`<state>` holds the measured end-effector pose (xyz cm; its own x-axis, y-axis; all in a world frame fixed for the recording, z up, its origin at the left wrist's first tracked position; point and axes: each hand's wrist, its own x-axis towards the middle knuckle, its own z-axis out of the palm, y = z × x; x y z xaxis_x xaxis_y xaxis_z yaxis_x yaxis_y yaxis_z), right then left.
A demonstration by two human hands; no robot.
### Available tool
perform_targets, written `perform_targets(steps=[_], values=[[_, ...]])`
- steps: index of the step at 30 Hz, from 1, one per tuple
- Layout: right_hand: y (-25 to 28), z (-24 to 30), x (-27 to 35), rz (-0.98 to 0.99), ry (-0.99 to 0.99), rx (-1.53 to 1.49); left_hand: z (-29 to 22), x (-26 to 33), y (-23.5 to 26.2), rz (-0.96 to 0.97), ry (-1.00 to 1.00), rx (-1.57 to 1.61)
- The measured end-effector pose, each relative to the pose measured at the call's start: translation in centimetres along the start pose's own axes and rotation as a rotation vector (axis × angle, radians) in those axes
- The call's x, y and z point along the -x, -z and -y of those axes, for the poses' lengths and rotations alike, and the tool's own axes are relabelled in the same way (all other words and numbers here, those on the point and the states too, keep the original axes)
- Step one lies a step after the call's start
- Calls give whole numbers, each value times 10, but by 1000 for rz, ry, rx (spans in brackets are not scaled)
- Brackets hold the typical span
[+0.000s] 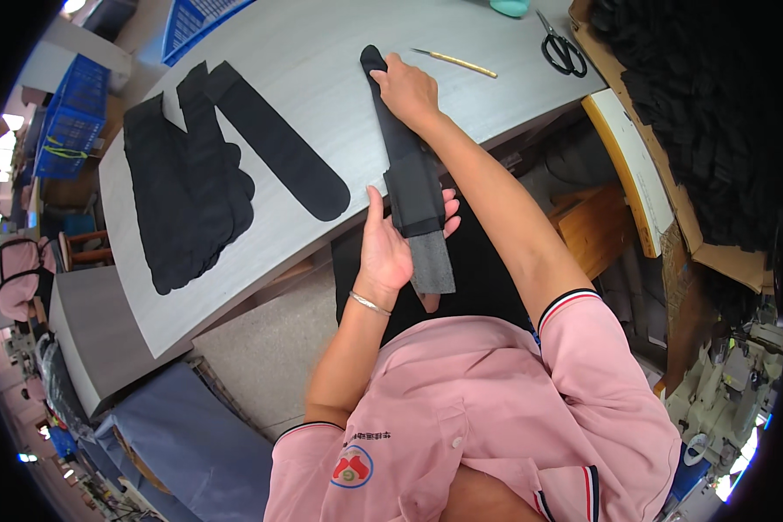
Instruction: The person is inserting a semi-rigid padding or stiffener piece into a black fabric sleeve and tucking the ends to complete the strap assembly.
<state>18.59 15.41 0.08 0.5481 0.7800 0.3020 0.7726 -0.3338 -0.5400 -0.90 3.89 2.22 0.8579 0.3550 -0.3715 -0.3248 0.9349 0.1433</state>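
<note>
A long black fabric strip with a rounded far end stretches from the table's near edge toward its middle. My right hand is closed on it close to that far end. Its near part has a folded black band, and a grey backing piece hangs below over my lap. Under this near part lies my left hand, palm up, with thumb and fingers spread on either side. To the left, a single black strip lies flat beside a fanned pile of black fabric pieces.
A yellow pen-like tool and black-handled scissors lie on the grey-white table. At right, a cardboard box holds many black pieces. Blue plastic crates stand beyond the left side. A wooden stool is under the table's right.
</note>
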Motion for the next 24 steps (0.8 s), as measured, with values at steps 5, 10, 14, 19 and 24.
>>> perform_targets(steps=[5, 10, 14, 19, 24], values=[[-3, -1, 0, -23, 25, 20, 4, -12, 20, 90, 46, 91], [-2, 0, 0, -9, 23, 19, -1, -23, 20, 94, 62, -14], [-2, 0, 1, -32, 50, 37, -5, -28, 20, 62, 95, -109], [-4, -1, 2, -38, 61, 23, 4, -17, 11, 35, 10, -227], [-7, -1, 2, -84, 107, 14, 33, 20, 21, 66, 17, -259]])
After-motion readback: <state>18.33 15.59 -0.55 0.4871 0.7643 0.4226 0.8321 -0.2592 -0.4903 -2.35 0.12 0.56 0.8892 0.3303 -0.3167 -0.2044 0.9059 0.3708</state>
